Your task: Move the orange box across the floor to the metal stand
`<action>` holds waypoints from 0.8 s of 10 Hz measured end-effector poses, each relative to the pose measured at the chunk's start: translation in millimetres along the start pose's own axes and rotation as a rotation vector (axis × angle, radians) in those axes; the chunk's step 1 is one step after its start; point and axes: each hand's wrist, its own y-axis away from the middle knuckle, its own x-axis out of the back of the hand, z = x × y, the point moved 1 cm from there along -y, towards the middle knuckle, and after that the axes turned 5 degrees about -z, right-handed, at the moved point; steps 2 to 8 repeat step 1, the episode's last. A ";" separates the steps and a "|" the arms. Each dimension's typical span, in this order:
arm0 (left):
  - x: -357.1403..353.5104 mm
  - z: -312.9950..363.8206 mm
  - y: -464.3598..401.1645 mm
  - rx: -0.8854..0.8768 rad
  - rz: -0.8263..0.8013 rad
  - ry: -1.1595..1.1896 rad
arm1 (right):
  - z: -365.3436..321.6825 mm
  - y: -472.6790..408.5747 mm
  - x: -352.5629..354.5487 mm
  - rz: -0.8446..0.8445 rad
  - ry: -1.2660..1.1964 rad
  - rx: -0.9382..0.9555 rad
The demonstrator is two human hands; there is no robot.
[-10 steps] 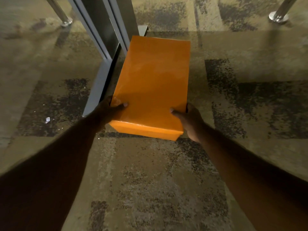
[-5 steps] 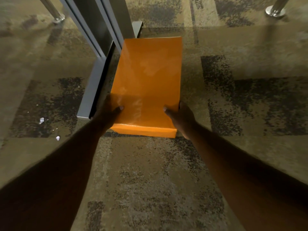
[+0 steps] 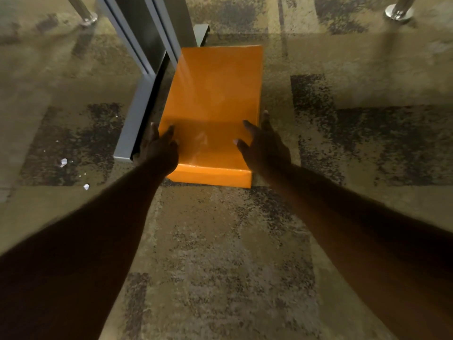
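A: What differs from half a second back?

B: Both hands have let go; earlier the thumbs lay on the lid and the fingers wrapped the near corners of the orange box [image 3: 213,114]; now the left hand [image 3: 159,149] sits at the near left corner with fingers spread and pointing away, and the right hand [image 3: 263,146] is splayed wide at the near right corner, fingers apart; neither grips anything; whether the fingertips still touch the lid I cannot tell. The box itself has hardly shifted.

A: And where is the box?

B: Flat on the floor [image 3: 220,253], its long side running away from the person; its left edge lies just beside the grey base of the metal stand [image 3: 137,114], close enough that I cannot say whether they touch; its far left corner reaches the foot of the stand's upright panels.

A: How does it look?

B: A plain rectangular carton with a glossy orange lid; soft reflections on the top; a darker band of shadow across the near part; the near side face is a brighter orange strip; no print visible.

A: Counts?

B: One box; one stand; two hands; two chrome post feet, one at the far left [image 3: 87,18] and one at the far right [image 3: 398,13]; two clear white scraps [image 3: 63,162] on the dark patterned carpet to the left, plus some tiny specks.
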 end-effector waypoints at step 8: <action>-15.0 7.0 34.4 -0.051 0.042 0.006 | 4.3 36.4 1.1 0.050 0.083 0.102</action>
